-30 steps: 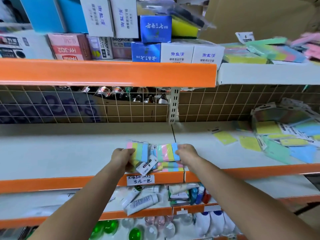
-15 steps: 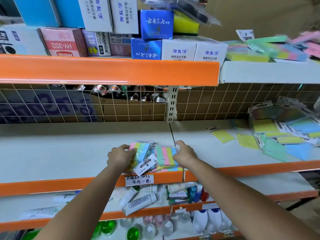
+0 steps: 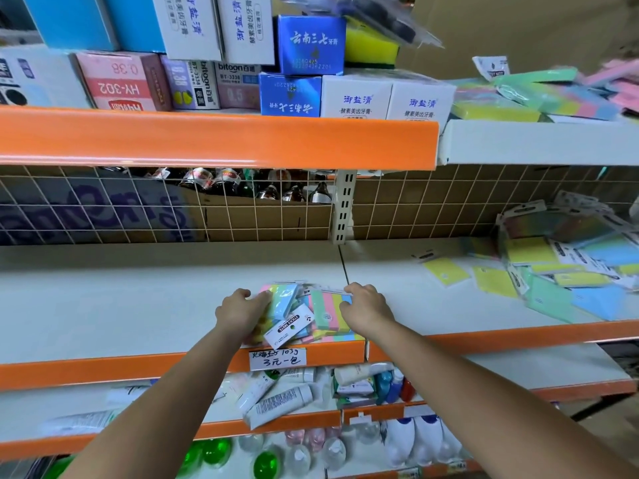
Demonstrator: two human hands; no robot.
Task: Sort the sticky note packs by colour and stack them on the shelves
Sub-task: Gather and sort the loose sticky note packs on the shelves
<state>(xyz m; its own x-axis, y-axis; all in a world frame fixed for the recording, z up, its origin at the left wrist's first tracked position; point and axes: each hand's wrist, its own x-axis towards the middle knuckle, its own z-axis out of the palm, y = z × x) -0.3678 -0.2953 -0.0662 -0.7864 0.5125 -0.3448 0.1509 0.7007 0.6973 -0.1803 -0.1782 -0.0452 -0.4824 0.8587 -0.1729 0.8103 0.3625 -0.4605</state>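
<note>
Several multicolour striped sticky note packs [image 3: 326,311] lie in a loose pile on the white middle shelf [image 3: 121,305], near its orange front edge. One pack has a white "STICKY NOTE" header card [image 3: 290,327] lying across the pile. My left hand [image 3: 238,314] presses on the left side of the pile, fingers curled over a tilted pack. My right hand [image 3: 366,309] grips the right side of it. More sticky note packs [image 3: 567,271] lie heaped at the right end of the same shelf, and others [image 3: 539,95] sit on the top right shelf.
Toothpaste boxes [image 3: 356,98] and other cartons crowd the top shelf. A wire grid [image 3: 242,209] backs the middle shelf, bottles behind it. A handwritten price label [image 3: 276,358] hangs on the orange edge. Tubes [image 3: 276,399] and bottles fill the lower shelves.
Both hands have pushed the pile of striped packs a little further back onto the shelf and set it down. The camera has tilted slightly.
</note>
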